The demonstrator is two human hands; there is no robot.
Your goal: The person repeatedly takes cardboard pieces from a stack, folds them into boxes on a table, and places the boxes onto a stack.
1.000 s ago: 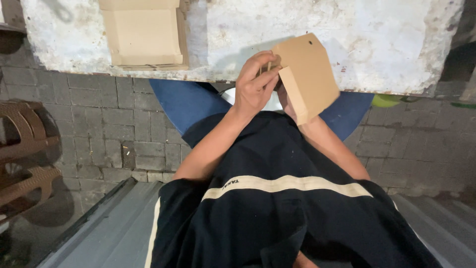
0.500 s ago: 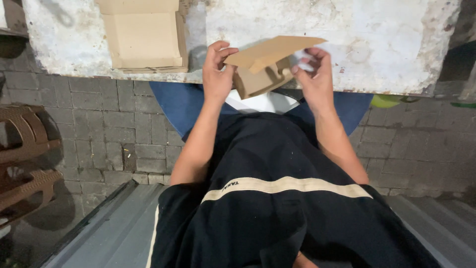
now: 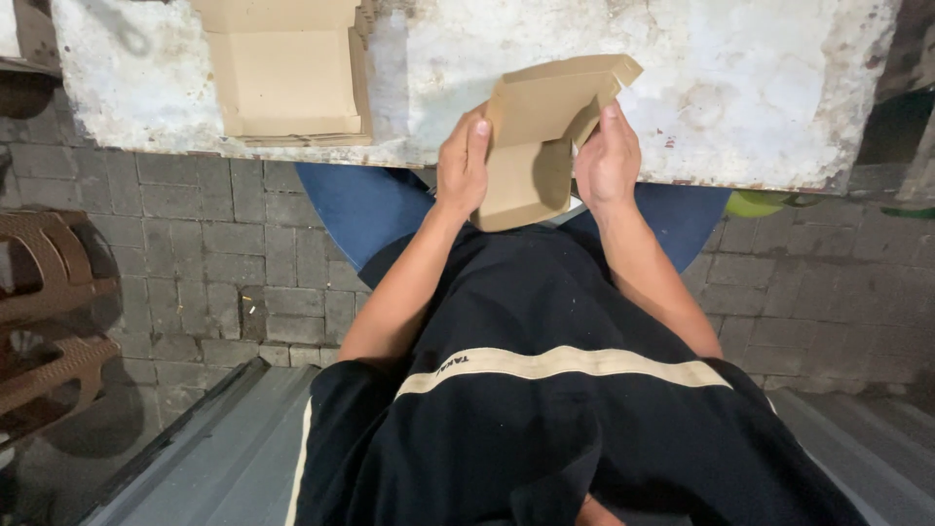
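box (image 3: 531, 146): matt brown cardboard | table (image 3: 760, 88): rough, worn white surface

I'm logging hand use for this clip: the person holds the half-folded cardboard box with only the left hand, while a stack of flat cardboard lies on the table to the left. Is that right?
Not quite. The head view shows both hands on the cardboard box: left hand and right hand grip its sides. The stack of flat cardboard does lie on the table to the left.

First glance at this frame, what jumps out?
The half-folded brown cardboard box, held between the left hand and right hand at the near edge of the worn white table. Next, the stack of flat cardboard blanks on the table's left part. Brown woven chairs stand at the far left on the grey paving.
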